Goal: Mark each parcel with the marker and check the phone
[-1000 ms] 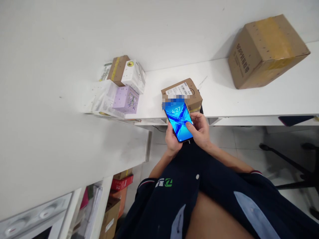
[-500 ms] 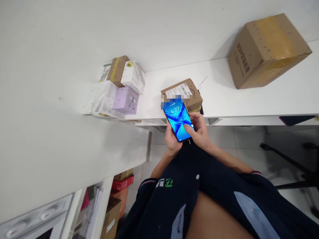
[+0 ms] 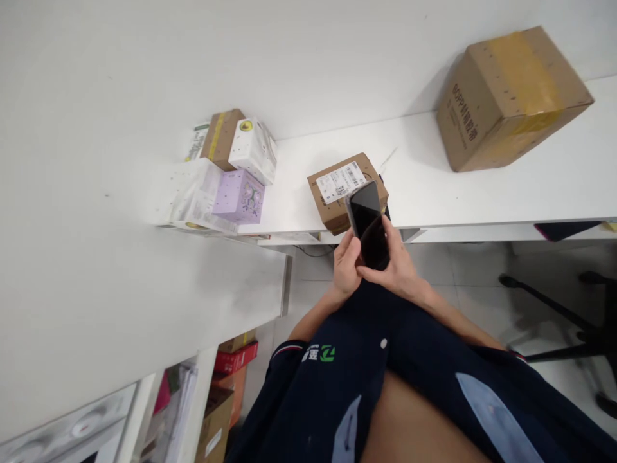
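Note:
A smartphone with a dark, reflective screen is held tilted just in front of the shelf edge. My right hand grips its right side and lower end, thumb across the bottom. At the phone's lower left edge, my left hand is closed with curled fingers against it. Behind the phone's upper part lies a brown cardboard box with a white shipping label, partly covered by the phone.
White shelf runs across. A large taped carton stands right. On the left are a purple box, a white box and a small brown carton. Below right is a black chair base; lower left, stocked shelving.
The phone's screen has gone from lit blue with a clock to dark. The phone has shifted right and tilted, and both hands have changed their hold, uncovering more of the labelled box.

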Tool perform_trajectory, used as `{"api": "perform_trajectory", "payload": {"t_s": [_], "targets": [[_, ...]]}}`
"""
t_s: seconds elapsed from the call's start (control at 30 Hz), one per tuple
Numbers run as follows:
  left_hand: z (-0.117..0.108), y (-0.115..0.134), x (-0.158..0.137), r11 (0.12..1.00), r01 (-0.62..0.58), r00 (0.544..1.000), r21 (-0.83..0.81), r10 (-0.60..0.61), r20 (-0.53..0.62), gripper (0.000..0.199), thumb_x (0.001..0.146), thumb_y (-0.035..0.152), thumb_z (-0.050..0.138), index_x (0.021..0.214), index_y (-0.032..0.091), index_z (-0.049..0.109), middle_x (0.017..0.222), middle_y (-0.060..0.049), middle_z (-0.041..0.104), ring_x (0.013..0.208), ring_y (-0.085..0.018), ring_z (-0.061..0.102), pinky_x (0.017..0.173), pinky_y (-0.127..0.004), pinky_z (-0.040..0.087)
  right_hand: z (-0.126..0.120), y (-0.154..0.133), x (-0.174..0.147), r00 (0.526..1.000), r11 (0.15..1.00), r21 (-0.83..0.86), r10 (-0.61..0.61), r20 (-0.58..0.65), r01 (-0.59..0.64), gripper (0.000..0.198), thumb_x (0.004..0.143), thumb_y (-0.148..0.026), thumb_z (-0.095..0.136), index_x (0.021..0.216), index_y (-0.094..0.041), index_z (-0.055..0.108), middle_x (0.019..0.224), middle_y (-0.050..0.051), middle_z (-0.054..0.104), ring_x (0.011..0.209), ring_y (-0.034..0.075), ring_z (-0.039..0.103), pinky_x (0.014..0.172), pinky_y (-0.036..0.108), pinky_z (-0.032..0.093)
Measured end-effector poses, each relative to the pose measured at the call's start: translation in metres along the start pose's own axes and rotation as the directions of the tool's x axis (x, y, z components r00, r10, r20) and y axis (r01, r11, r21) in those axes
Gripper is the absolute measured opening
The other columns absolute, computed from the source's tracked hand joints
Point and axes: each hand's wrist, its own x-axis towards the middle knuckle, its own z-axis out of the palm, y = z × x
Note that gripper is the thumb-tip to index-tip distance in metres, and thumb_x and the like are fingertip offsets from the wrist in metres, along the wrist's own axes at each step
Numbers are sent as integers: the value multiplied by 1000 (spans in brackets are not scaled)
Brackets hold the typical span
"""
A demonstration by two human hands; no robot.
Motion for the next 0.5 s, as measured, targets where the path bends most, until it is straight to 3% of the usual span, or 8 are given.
{"api": "perform_trajectory", "payload": {"t_s": [0.07,0.13,0.2,0.27,0.37,0.43,0.5], "targets": [[-1,0,0,989,-21,997,147,10,77,32,85,42,72,111,25,75,120,-5,74,127,-26,61,115,-41,43,-7,10,-5,997,999,-35,17,-70,-20,111,67,-50,82,158,-25,23,151,18,44,139,36,46,115,60,41],[-7,2,0,927,-121,986,355,70,152,32,86,40,71,116,26,75,124,-7,72,127,-26,61,117,-41,41,-18,22,-6,987,992,-87,74,-141,-86,108,69,-53,79,157,-24,24,150,18,44,138,37,47,113,60,41],[-17,3,1,771,-298,954,563,232,188,34,87,39,70,118,27,73,128,-9,68,128,-25,59,119,-43,38,-34,35,-3,962,967,-165,157,-221,-196,108,70,-55,76,157,-21,23,151,20,42,138,39,45,113,62,39],[-30,4,6,544,-403,889,736,424,175,34,86,41,71,116,26,74,129,-12,63,129,-27,56,118,-45,38,-52,48,5,919,903,-265,254,-301,-337,110,70,-52,75,158,-15,20,149,24,41,136,40,45,110,62,40],[-45,6,20,251,-332,814,909,563,142,37,84,43,71,115,23,74,135,-16,52,133,-31,49,116,-49,38,-75,68,22,847,748,-415,381,-372,-518,112,69,-45,74,159,-9,18,140,28,45,127,43,48,102,61,44],[-50,6,31,132,-283,808,950,566,162,40,84,42,71,119,24,72,143,-16,46,140,-34,42,119,-52,34,-83,80,33,832,658,-511,402,-382,-553,111,69,-40,74,158,-7,18,135,29,47,121,43,51,98,60,44],[-50,6,42,61,-284,817,957,538,208,44,83,41,73,125,27,70,149,-15,42,147,-37,33,123,-54,26,-86,90,41,848,597,-602,377,-373,-531,106,71,-38,73,157,-6,21,132,29,50,117,42,52,98,58,43]]}}
